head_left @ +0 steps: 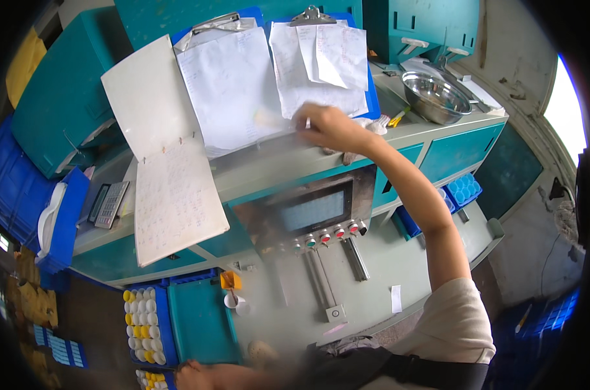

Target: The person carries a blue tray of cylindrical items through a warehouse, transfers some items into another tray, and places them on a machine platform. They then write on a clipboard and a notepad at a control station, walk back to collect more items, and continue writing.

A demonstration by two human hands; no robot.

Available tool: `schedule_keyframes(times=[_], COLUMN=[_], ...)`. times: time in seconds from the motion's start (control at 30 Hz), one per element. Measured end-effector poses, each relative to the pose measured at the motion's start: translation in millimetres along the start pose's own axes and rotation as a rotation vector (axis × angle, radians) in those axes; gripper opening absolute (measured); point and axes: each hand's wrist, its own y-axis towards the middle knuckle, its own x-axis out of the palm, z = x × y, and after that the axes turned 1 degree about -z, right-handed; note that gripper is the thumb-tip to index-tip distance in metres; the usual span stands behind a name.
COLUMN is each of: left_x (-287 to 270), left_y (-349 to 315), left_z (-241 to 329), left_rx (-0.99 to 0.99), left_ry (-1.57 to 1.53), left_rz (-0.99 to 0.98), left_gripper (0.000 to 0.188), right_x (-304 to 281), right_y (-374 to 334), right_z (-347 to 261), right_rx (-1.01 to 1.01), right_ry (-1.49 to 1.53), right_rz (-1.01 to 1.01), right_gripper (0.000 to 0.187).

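The fingers [301, 116] of the right hand [334, 127] are sitting curled inward and somewhat blurred, and whether they are pinching anything cannot be told. They are hovering near the lower right corner of a large written sheet [233, 84], which is leaning on a blue clipboard above the counter [262, 174]. Just right of it, a second group of papers [295, 65] is hanging from the metal clip [313, 17] of another blue clipboard [373, 91]. Beyond the wrist, a pale cloth [379, 125] is lying near a yellow-handled tool [398, 119], and a steel bowl [437, 97] is standing farther right. Left of the sheet, an open notebook [178, 195] is leaning back with its upper half while its written lower page is reaching past the counter's front edge; a calculator [111, 205] is lying to its left. Below the right hand, a control panel [259, 218] is showing a lit screen [314, 209] over a row of buttons [339, 233]. On the lower counter [379, 279], a paper slip [396, 299] is lying, and an orange container [230, 280] is standing just behind a white cup [241, 307]. At the lower edge, the left hand [194, 376] is resting near a blue tray of white and yellow cups [144, 325], its fingers too obscured to tell their state.
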Motion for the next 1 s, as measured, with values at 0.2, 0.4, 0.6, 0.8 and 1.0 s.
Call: schedule_keyframes(times=[0.2, 0.4, 0.6, 0.8, 1.0], left_x=[-2.2, -18.7, -19.4, -28.2, -28.1], left_y=[-32.0, -60.5, -73.4, -76.8, -75.7], left_z=[-35.3, -30.0, -23.5, -13.0, -1.7], left_rx=[-0.070, -0.249, -0.310, -0.312, -0.297], left_ry=[-0.034, -0.213, -0.243, -0.228, -0.215], left_rz=[0.011, 0.106, 0.172, 0.165, 0.144], left_gripper=[0.024, 0.028, 0.037, 0.039, 0.039], right_x=[-38.0, -32.5, -25.7, -9.4, -6.2], right_y=[48.2, 113.9, 162.8, 170.3, 171.4], right_z=[78.1, 150.3, 178.5, 189.7, 193.6], right_rx=[0.260, 0.268, 0.332, 0.340, 0.345], right_ry=[0.460, 0.268, 0.235, 0.093, 0.027], right_rz=[0.652, 0.798, 0.974, 1.042, 1.009], right_gripper=[0.019, 0.028, 0.035, 0.032, 0.030])
